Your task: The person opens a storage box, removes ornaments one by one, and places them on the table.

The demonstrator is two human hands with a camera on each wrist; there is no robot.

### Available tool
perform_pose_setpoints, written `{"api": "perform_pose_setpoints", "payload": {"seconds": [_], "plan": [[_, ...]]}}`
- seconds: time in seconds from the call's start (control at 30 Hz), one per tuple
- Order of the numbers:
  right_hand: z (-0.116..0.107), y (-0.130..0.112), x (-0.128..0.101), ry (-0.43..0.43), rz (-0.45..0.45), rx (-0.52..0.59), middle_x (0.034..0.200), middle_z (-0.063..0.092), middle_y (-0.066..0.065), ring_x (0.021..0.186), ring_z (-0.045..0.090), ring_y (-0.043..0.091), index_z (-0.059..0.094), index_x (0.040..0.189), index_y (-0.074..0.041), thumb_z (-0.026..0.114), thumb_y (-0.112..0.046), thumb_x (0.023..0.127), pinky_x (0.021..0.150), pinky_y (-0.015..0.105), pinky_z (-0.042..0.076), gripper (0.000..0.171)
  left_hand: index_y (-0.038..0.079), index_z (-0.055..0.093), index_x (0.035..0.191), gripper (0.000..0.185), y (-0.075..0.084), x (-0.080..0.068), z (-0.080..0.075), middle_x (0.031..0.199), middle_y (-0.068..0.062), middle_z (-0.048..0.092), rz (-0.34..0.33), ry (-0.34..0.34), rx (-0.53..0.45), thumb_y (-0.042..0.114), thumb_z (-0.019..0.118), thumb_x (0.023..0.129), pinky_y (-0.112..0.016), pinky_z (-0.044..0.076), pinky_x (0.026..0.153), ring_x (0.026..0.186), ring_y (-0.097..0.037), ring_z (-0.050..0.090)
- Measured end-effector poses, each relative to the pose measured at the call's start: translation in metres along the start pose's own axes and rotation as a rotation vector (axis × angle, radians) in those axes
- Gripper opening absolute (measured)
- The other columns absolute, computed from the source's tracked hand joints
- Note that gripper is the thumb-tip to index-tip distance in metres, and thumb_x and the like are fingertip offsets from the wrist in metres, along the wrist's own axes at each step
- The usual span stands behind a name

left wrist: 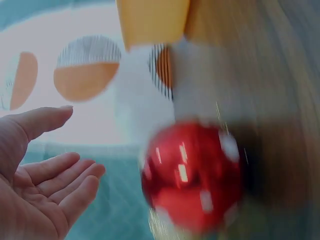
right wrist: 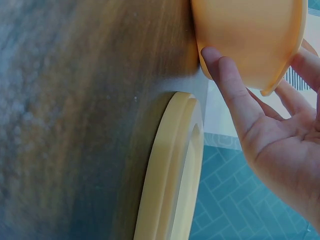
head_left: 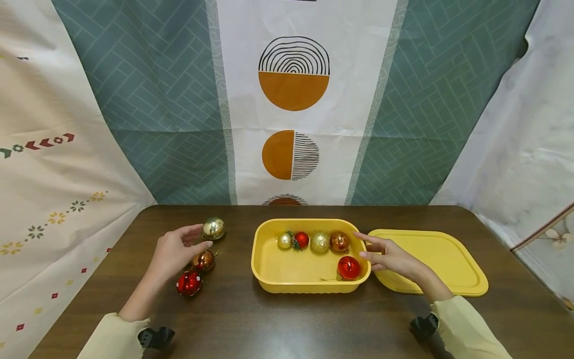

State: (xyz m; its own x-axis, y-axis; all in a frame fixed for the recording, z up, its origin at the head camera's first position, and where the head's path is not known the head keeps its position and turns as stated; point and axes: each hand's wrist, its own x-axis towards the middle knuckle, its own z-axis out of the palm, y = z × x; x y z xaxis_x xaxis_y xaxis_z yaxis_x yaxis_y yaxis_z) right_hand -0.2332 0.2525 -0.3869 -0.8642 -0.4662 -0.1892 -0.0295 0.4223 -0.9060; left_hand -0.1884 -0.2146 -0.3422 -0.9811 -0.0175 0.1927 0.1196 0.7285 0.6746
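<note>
My left hand (head_left: 174,251) reaches over the table's left side, thumb and fingers spread apart with nothing between them. Its fingertips are right beside a shiny pale gold bauble (head_left: 213,228). Nearer the wrist lie a copper bauble (head_left: 204,260) and a red bauble with white dots (head_left: 189,283), which looms large and blurred in the left wrist view. With fingers over the rim and others against the outer wall, my right hand (head_left: 394,257) holds the right end of a yellow plastic box (head_left: 287,288). Several baubles sit inside, among them a red one (head_left: 349,268) and a glittery gold one (head_left: 320,243).
Right of the box, a flat yellow lid (head_left: 441,259) lies on the dark wooden table (head_left: 296,324), partly under my right hand. A patterned cloth (head_left: 179,109) hangs behind the table's far edge, and pale cloths hang at both sides.
</note>
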Motion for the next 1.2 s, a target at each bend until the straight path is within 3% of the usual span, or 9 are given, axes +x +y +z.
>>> {"api": "perform_pose_setpoints", "payload": {"seconds": [0.27,0.57,0.73,0.9,1.2], "plan": [[-0.001,-0.002,-0.003,-0.018,-0.026,0.004,0.136,0.029,0.035,0.115,0.048,0.041,0.022,0.144,-0.007,0.056,-0.025,0.091,0.08,0.039,0.05,0.066,-0.002,0.057,0.119,0.049,0.04,0.006,0.042,0.113,-0.02,0.061,0.095,-0.059,-0.155,0.018,0.073,0.077,-0.04,0.049,0.084,0.101,-0.031,0.06],[0.0,0.001,-0.006,0.003,-0.011,-0.007,0.135,0.031,0.034,0.115,0.048,0.041,0.025,0.144,-0.007,0.057,-0.027,0.089,0.079,0.039,0.051,0.067,-0.002,0.063,0.11,0.039,0.092,0.003,0.099,0.11,-0.016,0.063,0.205,-0.184,-0.279,0.014,0.073,0.076,-0.039,0.049,0.084,0.099,-0.028,0.062],[0.0,0.001,-0.005,0.004,-0.003,-0.013,0.136,0.031,0.034,0.115,0.048,0.041,0.025,0.144,-0.008,0.057,-0.027,0.09,0.079,0.039,0.051,0.066,-0.001,0.062,0.113,0.041,0.119,0.0,0.125,0.11,-0.012,0.064,0.262,-0.295,-0.248,0.019,0.072,0.078,-0.037,0.048,0.085,0.1,-0.024,0.061],[-0.001,0.0,-0.003,0.005,0.006,-0.017,0.138,0.031,0.032,0.116,0.046,0.042,0.025,0.144,-0.009,0.056,-0.027,0.09,0.08,0.04,0.05,0.064,0.003,0.062,0.114,0.043,0.137,-0.001,0.15,0.11,-0.009,0.065,0.264,-0.365,-0.202,0.023,0.072,0.078,-0.031,0.049,0.084,0.1,-0.019,0.061],[0.001,-0.003,-0.001,0.0,-0.008,-0.018,0.14,0.03,0.029,0.117,0.046,0.042,0.027,0.144,-0.01,0.055,-0.024,0.091,0.08,0.04,0.05,0.061,0.005,0.064,0.114,0.043,0.157,0.002,0.19,0.11,-0.005,0.065,0.292,-0.375,-0.019,0.022,0.074,0.076,-0.029,0.049,0.082,0.098,-0.019,0.06]]}}
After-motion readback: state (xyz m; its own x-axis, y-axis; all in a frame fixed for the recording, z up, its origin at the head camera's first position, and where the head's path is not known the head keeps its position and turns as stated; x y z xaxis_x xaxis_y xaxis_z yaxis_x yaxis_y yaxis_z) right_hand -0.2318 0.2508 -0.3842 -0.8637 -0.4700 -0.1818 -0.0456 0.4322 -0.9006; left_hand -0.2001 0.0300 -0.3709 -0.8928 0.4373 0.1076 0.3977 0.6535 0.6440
